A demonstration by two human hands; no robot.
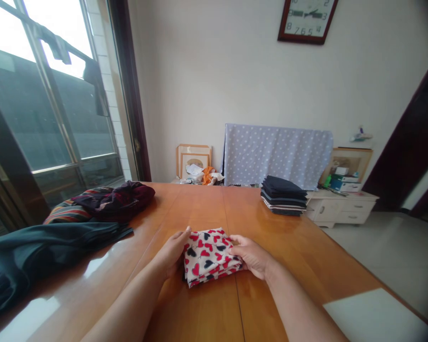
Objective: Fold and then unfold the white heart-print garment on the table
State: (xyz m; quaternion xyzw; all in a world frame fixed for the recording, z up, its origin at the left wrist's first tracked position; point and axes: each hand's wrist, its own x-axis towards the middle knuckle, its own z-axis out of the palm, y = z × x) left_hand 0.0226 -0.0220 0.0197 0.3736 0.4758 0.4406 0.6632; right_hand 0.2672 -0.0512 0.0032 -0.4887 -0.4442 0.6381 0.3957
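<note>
A folded cloth (210, 256), white with red and dark hearts, lies as a thick, squarish bundle on the wooden table (185, 313). My left hand (175, 251) grips its left edge, thumb at the top corner and fingers down along the side. On the opposite edge my right hand (251, 254) has its thumb and fingers closed on the layers. The fingertips of both hands are partly hidden by the cloth. Whether it is a garment, and of what kind, cannot be made out in its folded state.
Toward the far right edge of the table stands a stack of folded dark clothes (283, 195). Dark green trousers or similar cloth (50, 256) and a heap of maroon and striped clothes (110, 202) lie at left. Beyond are a polka-dot cover (276, 154) and a white cabinet (342, 209).
</note>
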